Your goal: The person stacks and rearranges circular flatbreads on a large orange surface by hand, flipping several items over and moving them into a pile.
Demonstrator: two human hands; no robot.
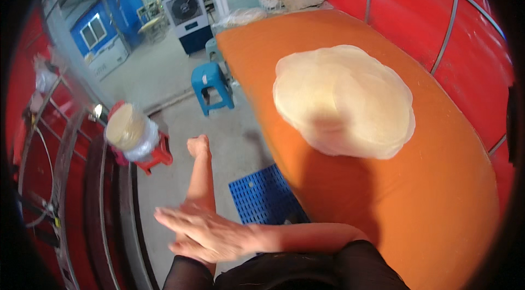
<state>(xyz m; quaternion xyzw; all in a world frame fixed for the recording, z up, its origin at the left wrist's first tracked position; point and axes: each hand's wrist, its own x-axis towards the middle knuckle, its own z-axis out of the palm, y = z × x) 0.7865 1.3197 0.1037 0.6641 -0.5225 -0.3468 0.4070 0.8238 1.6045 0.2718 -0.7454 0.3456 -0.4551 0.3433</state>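
My left arm reaches forward over the grey floor, and my left hand [199,145] is curled into a fist with nothing visible in it. Across the body comes my right hand [209,234], slightly blurred, its fingers extended and its palm against my left forearm near the elbow. To the right of both hands, apart from them, a broad pile of thin, pale sheets [348,97], which look like dough, lies on an orange-covered table [426,191]. A dark shadow falls over the pile's near edge and the cover.
A blue plastic stool [211,87] stands beyond my left hand. At left, a plastic-wrapped pale stack [129,128] rests on a red stool [158,154]. A blue slatted plastic mat [262,195] lies beside the table. Farther back is an air cooler [188,15]; metal racks [65,167] line the left.
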